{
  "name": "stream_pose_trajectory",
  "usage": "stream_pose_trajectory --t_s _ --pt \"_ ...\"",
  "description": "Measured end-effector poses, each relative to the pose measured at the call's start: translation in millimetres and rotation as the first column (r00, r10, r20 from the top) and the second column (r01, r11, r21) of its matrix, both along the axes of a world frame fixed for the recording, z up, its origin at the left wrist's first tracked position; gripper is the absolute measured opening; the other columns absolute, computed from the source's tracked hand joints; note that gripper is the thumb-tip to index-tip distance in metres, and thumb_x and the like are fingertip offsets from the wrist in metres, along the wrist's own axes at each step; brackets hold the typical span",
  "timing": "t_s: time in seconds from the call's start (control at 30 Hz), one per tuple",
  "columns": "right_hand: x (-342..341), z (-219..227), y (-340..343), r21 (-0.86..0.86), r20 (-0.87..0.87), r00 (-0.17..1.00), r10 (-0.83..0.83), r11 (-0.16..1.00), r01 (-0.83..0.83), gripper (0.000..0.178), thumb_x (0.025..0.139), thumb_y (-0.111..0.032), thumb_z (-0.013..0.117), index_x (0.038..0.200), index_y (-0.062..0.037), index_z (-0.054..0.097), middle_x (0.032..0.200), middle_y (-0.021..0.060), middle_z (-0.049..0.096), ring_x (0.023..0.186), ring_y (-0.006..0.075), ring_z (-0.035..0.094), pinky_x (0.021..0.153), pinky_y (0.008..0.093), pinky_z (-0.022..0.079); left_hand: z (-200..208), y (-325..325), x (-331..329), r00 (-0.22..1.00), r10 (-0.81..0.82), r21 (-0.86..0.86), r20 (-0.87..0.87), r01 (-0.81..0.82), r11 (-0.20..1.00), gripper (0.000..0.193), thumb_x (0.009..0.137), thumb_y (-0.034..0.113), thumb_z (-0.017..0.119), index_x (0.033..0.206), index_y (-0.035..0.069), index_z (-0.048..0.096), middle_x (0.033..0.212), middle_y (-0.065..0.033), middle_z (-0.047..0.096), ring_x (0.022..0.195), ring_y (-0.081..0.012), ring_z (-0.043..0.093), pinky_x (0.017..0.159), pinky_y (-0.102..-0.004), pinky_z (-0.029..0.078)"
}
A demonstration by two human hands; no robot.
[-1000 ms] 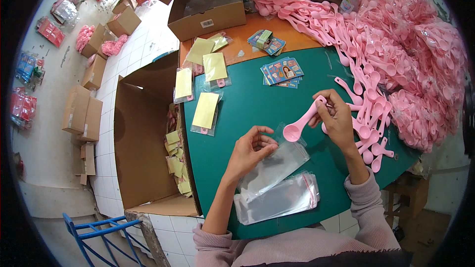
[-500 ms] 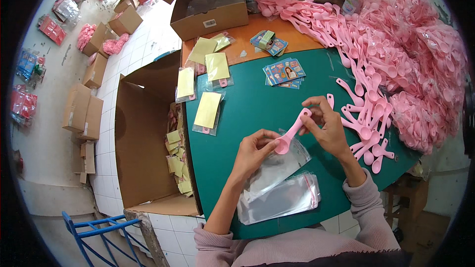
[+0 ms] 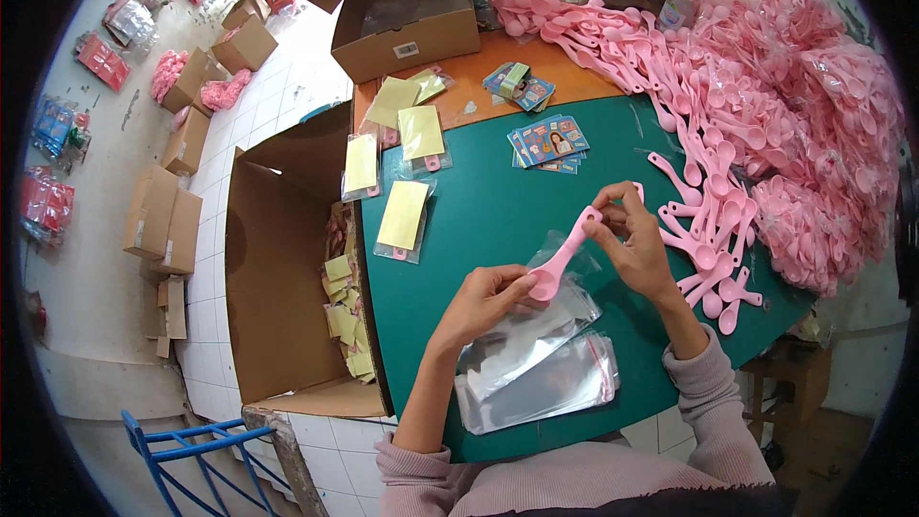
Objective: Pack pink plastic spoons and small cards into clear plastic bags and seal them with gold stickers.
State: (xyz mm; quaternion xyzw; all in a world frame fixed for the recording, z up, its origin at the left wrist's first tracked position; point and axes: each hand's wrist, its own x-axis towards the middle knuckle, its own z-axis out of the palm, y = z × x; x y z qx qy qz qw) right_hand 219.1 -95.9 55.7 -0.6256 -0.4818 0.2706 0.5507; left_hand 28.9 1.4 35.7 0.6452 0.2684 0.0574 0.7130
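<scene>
On the table, bags lay at six o'clock, cards at twelve, spoons at two, packets at ten.

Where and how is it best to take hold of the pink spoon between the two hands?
Probably by the holed handle end, from the right: the pink spoon's slim handle slants toward the right hand, while its bowl lies by the left hand.

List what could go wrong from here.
1. The pink spoon might slip: the right grip pinches it near the handle's end.
2. The clear bags overlap loosely, so they could slide or cling together.
3. Loose spoons lie near the table's edge; a nudge might knock some off.
</scene>
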Motion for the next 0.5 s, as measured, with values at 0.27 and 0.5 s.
stream_pose_trajectory --t_s 0.27,0.5 --pt "-15 -12 12 0.102 0.234 0.946 0.223 0.962 -0.252 0.031 0.089 -0.033 0.049 0.091 -0.0025 0.057 0.089 0.0087 0.058 0.083 0.0209 0.055 0.074 0.0301 0.044 -16 4 4 0.985 0.15 -0.152 0.086 -0.136 0.979 0.03 0.09 0.023 0.049 0.097 -0.003 0.061 0.083 -0.0066 0.063 0.07 -0.008 0.055 0.062 -0.0206 0.046" --pt "59 -15 87 -0.073 0.37 0.928 -0.043 0.994 0.076 0.032 0.087 -0.029 0.049 0.096 -0.0003 0.06 0.094 0.0167 0.057 0.084 0.0256 0.056 0.073 0.0325 0.043 5 26 12 0.956 0.277 -0.194 0.1 -0.254 0.948 0.035 0.092 0.028 0.045 0.107 -0.002 0.056 0.093 -0.0124 0.063 0.08 -0.0152 0.062 0.069 -0.0264 0.052"
